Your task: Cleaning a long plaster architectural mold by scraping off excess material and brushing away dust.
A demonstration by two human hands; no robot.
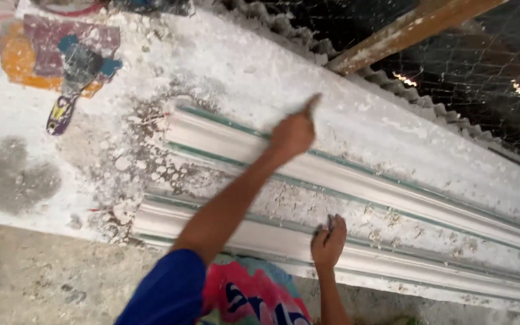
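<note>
The long white moulding point(356, 180) nearest the counter's far edge ran out of the picture on the right, its end unseen, and the one at the near edge point(392, 265) did too. What the right hand point(328, 241) pinched was too small and dark to tell. The scraper point(70, 84) at the counter's far left corner was blurred.

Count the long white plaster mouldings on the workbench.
2. The far moulding lies under the left hand, which points a finger past it. The near moulding runs along the bench edge, with the right hand on it. Both run off frame right.
</note>
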